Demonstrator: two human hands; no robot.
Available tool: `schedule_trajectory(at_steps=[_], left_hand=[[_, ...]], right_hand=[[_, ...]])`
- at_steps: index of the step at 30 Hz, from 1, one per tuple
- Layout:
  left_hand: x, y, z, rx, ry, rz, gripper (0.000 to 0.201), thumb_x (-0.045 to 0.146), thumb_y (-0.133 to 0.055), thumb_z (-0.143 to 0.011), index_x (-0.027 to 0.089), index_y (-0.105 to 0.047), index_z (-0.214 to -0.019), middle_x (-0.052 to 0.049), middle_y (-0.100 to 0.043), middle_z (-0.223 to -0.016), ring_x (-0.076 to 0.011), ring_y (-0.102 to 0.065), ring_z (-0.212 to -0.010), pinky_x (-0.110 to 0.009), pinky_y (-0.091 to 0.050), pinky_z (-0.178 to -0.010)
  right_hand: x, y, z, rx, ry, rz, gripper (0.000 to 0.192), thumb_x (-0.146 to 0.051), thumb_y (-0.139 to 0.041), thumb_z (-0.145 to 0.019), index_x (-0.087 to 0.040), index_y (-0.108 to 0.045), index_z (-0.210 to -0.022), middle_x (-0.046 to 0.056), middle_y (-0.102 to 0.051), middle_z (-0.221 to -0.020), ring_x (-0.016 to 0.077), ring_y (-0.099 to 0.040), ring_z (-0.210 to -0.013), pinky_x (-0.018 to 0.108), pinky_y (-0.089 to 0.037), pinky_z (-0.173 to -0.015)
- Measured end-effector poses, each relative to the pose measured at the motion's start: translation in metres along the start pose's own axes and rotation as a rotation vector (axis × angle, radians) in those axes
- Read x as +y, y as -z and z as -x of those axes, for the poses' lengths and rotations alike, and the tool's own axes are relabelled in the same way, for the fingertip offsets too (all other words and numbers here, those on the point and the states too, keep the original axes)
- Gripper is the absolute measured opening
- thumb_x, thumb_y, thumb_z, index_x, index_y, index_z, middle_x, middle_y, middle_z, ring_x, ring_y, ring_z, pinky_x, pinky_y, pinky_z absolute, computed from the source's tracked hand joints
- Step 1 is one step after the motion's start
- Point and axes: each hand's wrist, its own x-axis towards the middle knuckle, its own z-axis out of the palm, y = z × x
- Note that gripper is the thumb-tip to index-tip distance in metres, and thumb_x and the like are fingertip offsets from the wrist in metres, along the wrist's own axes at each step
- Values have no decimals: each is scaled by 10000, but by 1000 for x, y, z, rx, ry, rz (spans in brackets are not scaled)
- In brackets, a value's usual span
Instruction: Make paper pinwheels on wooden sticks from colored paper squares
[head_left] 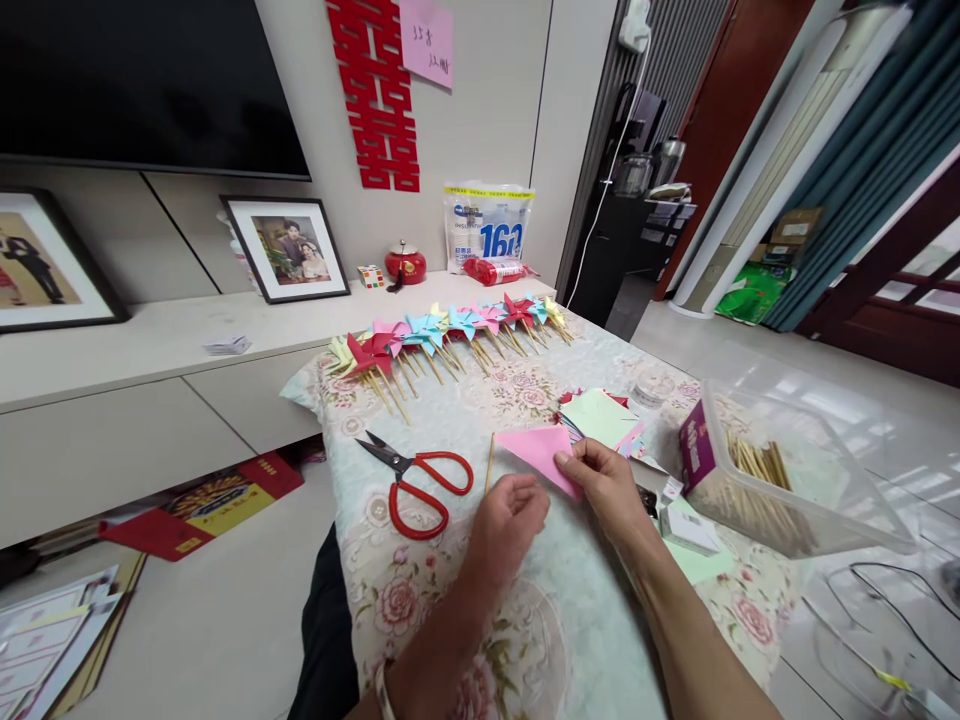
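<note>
My right hand [600, 478] pinches a pink sheet of paper [541, 452], folded to a triangle, between thumb and fingers above the tablecloth. Just left of the paper is my left hand [510, 518], its fingers curled inward; whether anything lies inside them is hidden. A thin wooden stick [490, 462] shows beyond the left hand's knuckles, and I cannot tell if the hand touches it. Red-handled scissors [411, 480] lie with blades parted to the left. Behind the right hand sits a stack of coloured paper squares [600, 415].
Several paper pinwheels [450, 330] on sticks line the table's far edge. A clear plastic bin [825, 520] with wooden sticks [757, 460] stands at right, near a small white box [688, 530]. A white cabinet [172, 345] holds picture frames [289, 250] and a red jar [405, 265].
</note>
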Motion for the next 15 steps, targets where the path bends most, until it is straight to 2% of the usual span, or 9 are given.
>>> schedule_trajectory(at_steps=[2,5,10,13,15], left_hand=[[4,-5,-5,34,-27,157,347,361,-780,-708,128,-672,-941,-78,-737,-808,-196,-696,-757,-285,-552,-661],[5,-7,-9,58,-90,257,360,405,-800,-688,124,-685,-882,-67,-733,-769,-176,-680,-706,-280,-556,-653],[2,0,-11,117,-118,249,332,427,-777,-705,130,-689,-824,-52,-728,-703,-157,-655,-584,-279,-551,-594],[2,4,-10,114,-100,190,298,410,-774,-699,138,-669,-761,-39,-713,-624,-154,-637,-522,-264,-530,-539],[3,6,-9,95,-91,150,284,399,-777,-691,143,-665,-744,-35,-708,-597,-155,-634,-508,-252,-518,-514]], right_hand=[[0,-2,0,-8,-9,-46,403,-523,-780,-649,-207,-537,-585,-66,-424,-521,113,-334,-509,256,-244,-518],[0,-6,3,-56,-32,-78,394,-520,-787,-665,-201,-563,-604,-59,-457,-532,116,-360,-513,255,-262,-520],[-5,-8,7,-186,-48,-143,393,-518,-812,-666,-192,-595,-634,-40,-539,-577,127,-447,-545,256,-325,-542],[-9,-6,8,-252,-61,-219,369,-503,-827,-673,-181,-665,-747,-11,-642,-669,148,-544,-610,271,-406,-612],[-11,-5,9,-276,-69,-243,361,-489,-836,-671,-184,-675,-776,-11,-657,-688,152,-566,-625,272,-422,-627]])
